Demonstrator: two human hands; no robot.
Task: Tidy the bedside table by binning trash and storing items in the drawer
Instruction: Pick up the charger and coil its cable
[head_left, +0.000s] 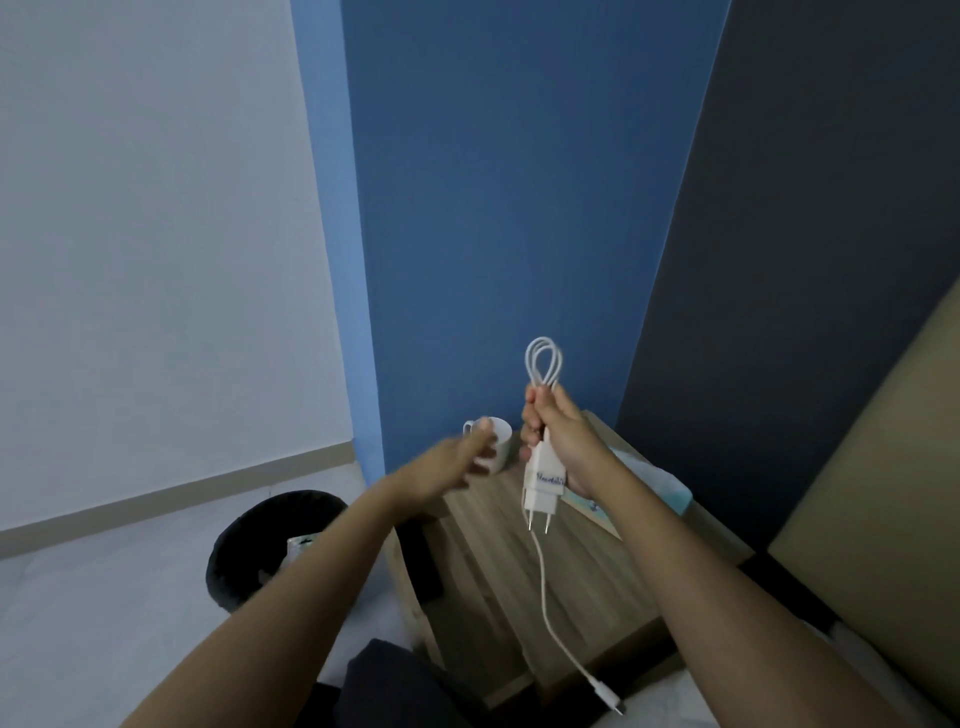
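Note:
My right hand (563, 441) is raised above the wooden bedside table (498, 561) and grips a white charger (543, 486) together with its looped white cable (543, 364). The plug pins point down and the loose cable end (605, 693) dangles toward the table's front edge. My left hand (447, 462) hovers to the left of the charger, blurred, fingers apart, holding nothing, in front of a white mug (493, 441) standing at the table's back left corner.
A black round bin (244, 551) with some trash inside stands on the floor left of the table. A light blue item and a flat card (660, 488) lie at the table's right side. A bed edge runs along the right.

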